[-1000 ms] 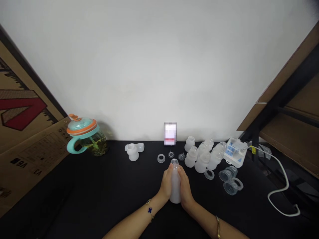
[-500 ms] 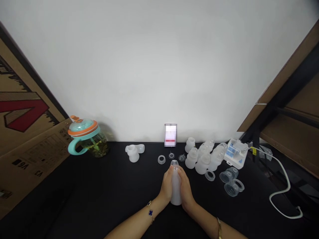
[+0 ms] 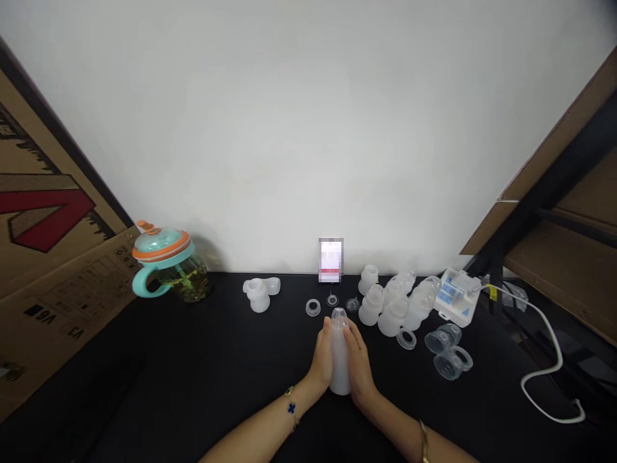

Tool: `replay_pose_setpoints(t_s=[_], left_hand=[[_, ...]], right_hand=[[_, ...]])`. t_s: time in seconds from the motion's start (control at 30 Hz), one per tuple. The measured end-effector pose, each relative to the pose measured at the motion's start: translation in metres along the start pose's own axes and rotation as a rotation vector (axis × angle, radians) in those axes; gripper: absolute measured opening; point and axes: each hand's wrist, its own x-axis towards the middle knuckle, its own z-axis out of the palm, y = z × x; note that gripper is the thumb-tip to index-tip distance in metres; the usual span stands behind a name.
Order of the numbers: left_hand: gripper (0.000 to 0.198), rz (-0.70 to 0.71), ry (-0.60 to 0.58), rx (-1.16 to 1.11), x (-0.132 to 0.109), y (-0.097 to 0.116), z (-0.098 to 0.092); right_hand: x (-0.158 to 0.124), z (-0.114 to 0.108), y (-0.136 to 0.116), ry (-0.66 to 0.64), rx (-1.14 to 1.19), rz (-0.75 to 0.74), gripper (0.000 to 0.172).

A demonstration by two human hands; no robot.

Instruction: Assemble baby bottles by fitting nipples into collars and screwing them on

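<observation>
A tall milky-white baby bottle with a clear domed cap stands between my hands at the front middle of the black table. My left hand presses on its left side, thumb near the cap. From the right, my right hand wraps the same bottle, fingers reaching up to the cap's base. Just beyond it lie a clear collar ring, a small clear nipple and another small clear part. Several white baby bottles stand grouped to the right.
A teal-handled glass teapot stands far left beside a cardboard box. White bottle parts sit left of centre. A blurred-out screen leans at the wall. On the right are clear caps, a white case and a white cable.
Both hands stay around the bottle. My left thumb has lifted slightly and the right fingers have shifted a little near the cap. The view has tilted very slightly.
</observation>
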Motion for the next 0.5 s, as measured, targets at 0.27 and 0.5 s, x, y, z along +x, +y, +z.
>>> replay_pose_setpoints(t_s=[0.27, 0.5], left_hand=[[0.065, 0.047, -0.006, 0.035, 0.0015, 0.0022, 0.0014], [0.065, 0.026, 0.005, -0.014, -0.0022, 0.0041, 0.0036]], right_hand=[[0.0014, -0.0002, -0.0010, 0.022, -0.029, 0.008, 0.050], [0.0006, 0.0016, -0.0038, 0.008, -0.030, 0.011, 0.048]])
